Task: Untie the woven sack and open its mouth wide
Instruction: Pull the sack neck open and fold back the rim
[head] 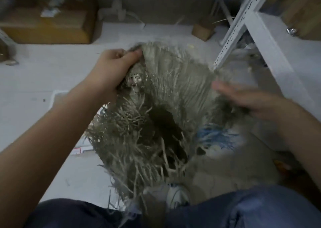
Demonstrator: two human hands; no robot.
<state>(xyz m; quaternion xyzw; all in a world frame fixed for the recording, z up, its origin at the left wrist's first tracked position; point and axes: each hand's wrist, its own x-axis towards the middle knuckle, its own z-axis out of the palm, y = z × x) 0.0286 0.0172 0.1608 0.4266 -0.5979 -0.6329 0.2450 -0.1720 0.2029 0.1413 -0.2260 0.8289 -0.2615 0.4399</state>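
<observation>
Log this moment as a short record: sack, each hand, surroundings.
sack: grey woven sack with a frayed rim, mouth partly open, dark gap in the middle
left hand: left hand grips the far-left rim, fingers closed on the fabric
right hand: right hand blurred, fingers spread at the right rim; grip cannot be told
tie: none visible at the mouth
floor: pale floor; sack stands between the person's knees
surroundings: cardboard box far left, white metal rack right

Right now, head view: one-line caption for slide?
Left hand grips frayed woven sack rim; blurred right hand open beside the partly open mouth.
</observation>
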